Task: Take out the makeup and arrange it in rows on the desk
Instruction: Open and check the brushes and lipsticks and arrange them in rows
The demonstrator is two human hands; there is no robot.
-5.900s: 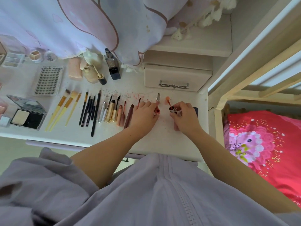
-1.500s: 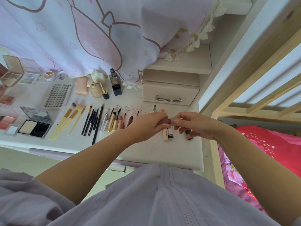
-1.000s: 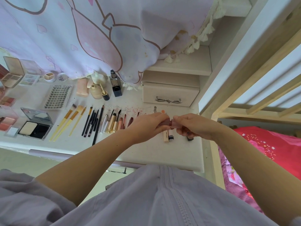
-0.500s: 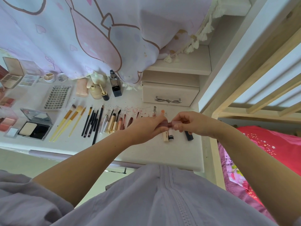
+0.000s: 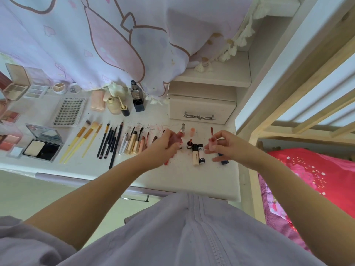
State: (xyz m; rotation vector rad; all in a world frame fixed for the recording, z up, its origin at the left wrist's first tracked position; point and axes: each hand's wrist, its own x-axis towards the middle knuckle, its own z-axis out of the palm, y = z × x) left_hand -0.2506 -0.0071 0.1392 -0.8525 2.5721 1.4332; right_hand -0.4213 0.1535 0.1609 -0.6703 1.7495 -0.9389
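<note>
- The left hand (image 5: pixel 163 145) grasps a pinkish-red lip gloss tube (image 5: pixel 177 140) low over the desk (image 5: pixel 178 175), fingers curled round it; motion blur hides the exact grip
- The right hand (image 5: pixel 223 145) pinches a pink cap with wand (image 5: pixel 211 144) between thumb and forefinger, the red-tipped wand pointing away from the person
- Between the two hands a small dark red pot (image 5: pixel 189 144) sits on the desk, with a cream concealer tube (image 5: pixel 195 157) and a black-and-white tube (image 5: pixel 201 156) lying side by side just beside it
- A dark blue tube (image 5: pixel 223 160) lies under the right hand, partly hidden
- Left of the left hand runs a row of makeup: gold and pink tubes (image 5: pixel 134 144), black pencils (image 5: pixel 108 141), then yellow-handled brushes (image 5: pixel 82 141)
- Farther left lie an open powder compact (image 5: pixel 43 147) and a tray of false lashes (image 5: pixel 68 110)
- A small drawer box (image 5: pixel 199 110) stands at the back of the desk
</note>
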